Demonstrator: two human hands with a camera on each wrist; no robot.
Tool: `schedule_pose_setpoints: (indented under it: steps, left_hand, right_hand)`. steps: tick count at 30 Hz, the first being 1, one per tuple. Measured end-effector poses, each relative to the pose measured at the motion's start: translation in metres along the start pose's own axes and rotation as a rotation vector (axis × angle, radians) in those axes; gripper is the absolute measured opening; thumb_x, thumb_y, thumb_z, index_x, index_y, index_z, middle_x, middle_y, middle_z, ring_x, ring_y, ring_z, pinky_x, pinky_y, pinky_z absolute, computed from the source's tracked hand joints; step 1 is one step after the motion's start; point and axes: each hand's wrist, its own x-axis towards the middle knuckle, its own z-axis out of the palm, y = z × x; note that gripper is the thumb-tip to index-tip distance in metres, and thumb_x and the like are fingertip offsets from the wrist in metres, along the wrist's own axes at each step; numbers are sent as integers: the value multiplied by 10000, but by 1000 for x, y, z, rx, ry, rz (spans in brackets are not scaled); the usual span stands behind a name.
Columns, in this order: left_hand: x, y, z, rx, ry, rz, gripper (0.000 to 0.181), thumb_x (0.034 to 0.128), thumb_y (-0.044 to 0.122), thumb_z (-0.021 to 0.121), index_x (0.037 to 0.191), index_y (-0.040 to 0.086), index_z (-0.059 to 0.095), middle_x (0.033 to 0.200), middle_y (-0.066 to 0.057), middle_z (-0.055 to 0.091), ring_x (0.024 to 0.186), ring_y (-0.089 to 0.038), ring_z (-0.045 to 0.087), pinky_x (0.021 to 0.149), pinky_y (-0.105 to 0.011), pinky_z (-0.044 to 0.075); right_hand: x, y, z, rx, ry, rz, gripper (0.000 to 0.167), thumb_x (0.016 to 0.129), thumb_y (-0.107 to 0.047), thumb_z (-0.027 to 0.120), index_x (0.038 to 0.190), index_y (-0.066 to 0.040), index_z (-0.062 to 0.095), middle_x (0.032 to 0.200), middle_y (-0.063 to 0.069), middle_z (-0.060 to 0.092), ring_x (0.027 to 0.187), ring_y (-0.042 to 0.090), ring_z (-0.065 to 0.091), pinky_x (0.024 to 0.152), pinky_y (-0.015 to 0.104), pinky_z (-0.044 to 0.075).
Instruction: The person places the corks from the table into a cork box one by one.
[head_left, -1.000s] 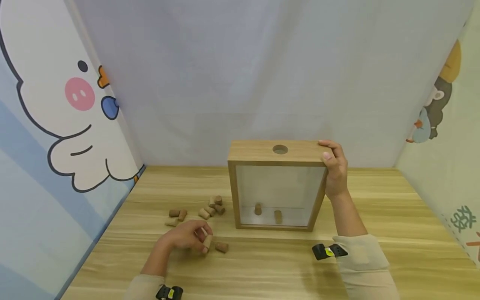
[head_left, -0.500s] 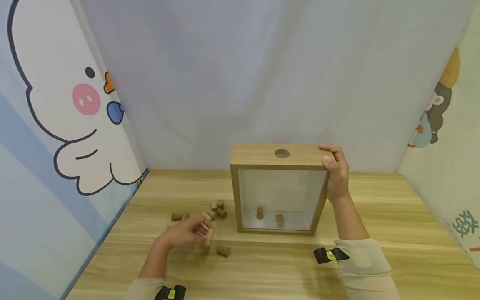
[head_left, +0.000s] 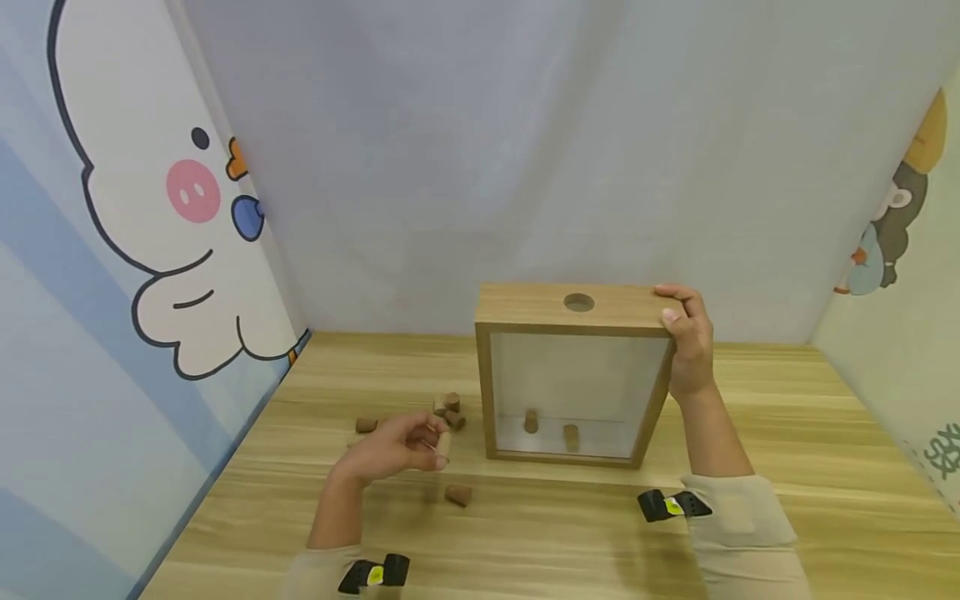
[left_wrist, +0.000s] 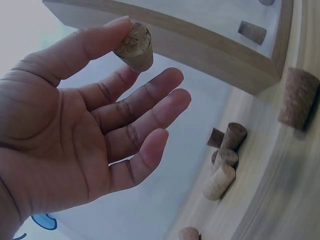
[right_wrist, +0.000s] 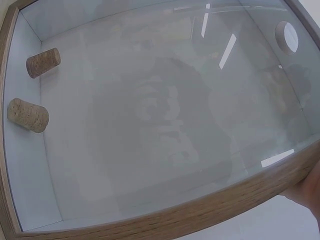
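- Since the earliest head picture, the left hand [head_left: 393,451] has risen from the tabletop with a pale tan, tapered cork stopper [left_wrist: 137,50] and come nearer the light-brown, square wooden box with a clear front panel [head_left: 517,305]; the box keeps its place, and its shift within the picture looks like the head camera turning.
- The left hand pinches that stopper between thumb and index finger, a narrow grip; the other three fingers are loosely bent, away from it.
- The stopper is off the table, left of the box and lower than the round hole [head_left: 579,302] in its top.
- The right hand [head_left: 691,342] holds the box by its upper right corner, thumb and a fingertip lying on the top face.
- Two brown cork stoppers [right_wrist: 44,62] rest inside on the box floor; one brown cork stopper [head_left: 458,496] lies on the wood-grain table [head_left: 570,542] near the box, and a small group of cork stoppers [head_left: 454,421] sits behind the left hand.
- Cork should be light, slightly springy and grippy, though its crumbly-looking end may shed; the sides near the wide end seem the best hold.
- The box looks stiff and heavier, better held by its wooden frame than by the panel; whether that is glass or plastic, I cannot tell.
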Motion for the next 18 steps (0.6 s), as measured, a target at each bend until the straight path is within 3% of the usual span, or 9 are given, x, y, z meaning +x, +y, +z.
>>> schedule_pose_setpoints:
  steps: [7, 14, 18]
  left_hand:
    - [8, 11, 3, -63, 58, -6, 413, 848, 180, 704, 1152, -12, 500, 976, -113, 578, 905, -241, 560, 773, -381, 479]
    - [14, 19, 2, -126, 95, 63, 379, 870, 113, 671, 1164, -39, 486, 959, -122, 568, 887, -234, 565, 786, -393, 479]
    - [17, 25, 2, -115, 113, 101, 378, 870, 90, 665, 1171, -41, 478, 951, -131, 586, 860, -232, 575, 699, -326, 467]
  right_hand:
    - [-1, -1, 0, 13, -5, -4, 271, 857, -179, 429, 1078, -145, 581, 1066, 107, 452, 924, 230, 423, 734, 350, 355]
    - [-1, -3, 2, 40, -1, 0, 265, 859, -170, 429, 1073, -139, 583, 1061, 112, 443, 910, 223, 424, 726, 333, 361]
    - [-2, -4, 3, 43, 10, 14, 257, 858, -178, 438, 1065, -149, 588, 1073, 114, 437, 915, 225, 422, 731, 344, 350]
